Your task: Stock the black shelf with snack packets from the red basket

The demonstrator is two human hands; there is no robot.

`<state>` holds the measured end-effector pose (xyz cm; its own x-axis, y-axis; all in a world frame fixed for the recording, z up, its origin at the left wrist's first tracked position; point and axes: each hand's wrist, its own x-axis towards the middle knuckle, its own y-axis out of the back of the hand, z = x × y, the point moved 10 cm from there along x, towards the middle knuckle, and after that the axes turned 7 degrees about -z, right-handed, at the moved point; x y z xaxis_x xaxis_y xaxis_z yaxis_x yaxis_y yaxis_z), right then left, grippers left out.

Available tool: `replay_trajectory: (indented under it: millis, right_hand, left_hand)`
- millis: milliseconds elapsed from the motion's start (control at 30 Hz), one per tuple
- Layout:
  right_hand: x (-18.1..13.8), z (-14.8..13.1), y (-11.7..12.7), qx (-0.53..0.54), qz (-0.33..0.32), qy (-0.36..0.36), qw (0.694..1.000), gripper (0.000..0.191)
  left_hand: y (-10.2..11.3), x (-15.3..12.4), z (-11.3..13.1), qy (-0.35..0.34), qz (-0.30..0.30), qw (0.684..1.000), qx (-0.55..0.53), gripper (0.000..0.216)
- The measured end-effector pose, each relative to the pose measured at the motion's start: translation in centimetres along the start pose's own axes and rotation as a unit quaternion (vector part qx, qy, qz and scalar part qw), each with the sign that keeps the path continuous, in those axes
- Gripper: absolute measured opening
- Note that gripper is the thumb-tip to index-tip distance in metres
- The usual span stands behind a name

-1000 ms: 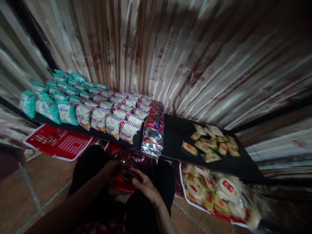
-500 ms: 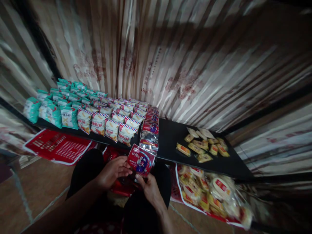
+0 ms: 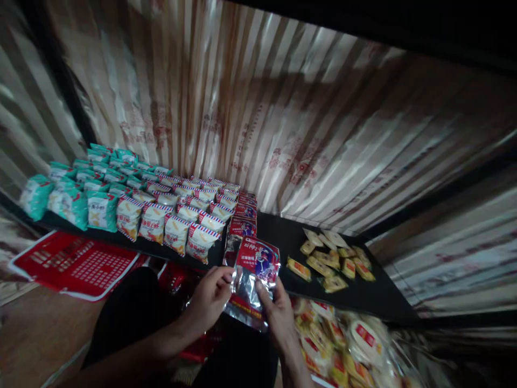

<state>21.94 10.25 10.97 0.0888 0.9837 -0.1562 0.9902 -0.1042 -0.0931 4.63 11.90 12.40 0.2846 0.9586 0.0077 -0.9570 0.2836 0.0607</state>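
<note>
Head view: right hand (image 3: pixel 280 312) holds red-and-silver packet (image 3: pixel 255 261), thumb on front; left hand (image 3: pixel 212 295) curled narrow at its left edge, cannot tell whether pinching; black shelf (image 3: pixel 275 229) beyond

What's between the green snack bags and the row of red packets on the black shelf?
White bags with striped tops stand between the green bags and red packets, in the head view.

The left hand (image 3: pixel 210 295) and right hand (image 3: pixel 280 313) are bare, as are the left forearm (image 3: pixel 155 345) and right forearm (image 3: pixel 298 366) within view. Black, matte legwear (image 3: pixel 124 310) covers both knees; its seams and weave are indistinguishable in shadow.
</note>
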Motion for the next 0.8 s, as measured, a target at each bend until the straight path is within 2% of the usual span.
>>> replay_trajectory:
  millis: [67, 167, 267, 467, 567, 700, 800]
  right_hand:
    - [1.5, -0.9, 1.0, 0.016, 0.027, 0.023, 0.999, 0.047]
    - [4.3, -2.8, 2.3, 0.028, 0.059, 0.06, 0.996, 0.047]
    - [7.8, -4.8, 3.3, 0.024, 0.074, 0.08, 0.994, 0.052]
    - [16.1, -7.1, 3.7, 0.011, 0.033, 0.087, 0.996, 0.059]
    - [20.4, -6.9, 4.0, -0.001, 0.026, 0.08, 0.996, 0.059]
    - [25.5, -6.1, 3.4, 0.005, 0.013, 0.078, 0.997, 0.055]
    - [28.5, -5.3, 2.3, -0.008, -0.011, 0.07, 0.997, 0.054]
  left_hand:
    - [-0.4, 0.7, 2.1, -0.063, 0.01, 0.994, 0.087, 0.032]
    - [-1.8, 2.0, 5.3, -0.151, 0.017, 0.967, 0.202, 0.04]
    - [-3.5, 4.3, 6.7, -0.186, 0.008, 0.94, 0.285, 0.043]
    - [-5.5, 11.4, 6.4, -0.123, -0.027, 0.918, 0.375, 0.042]
    - [-6.5, 14.7, 5.8, -0.09, -0.077, 0.911, 0.395, 0.051]
    - [-7.7, 18.4, 4.2, -0.013, -0.163, 0.901, 0.402, 0.066]
    - [-8.0, 20.5, 4.1, -0.006, -0.191, 0.889, 0.416, 0.068]
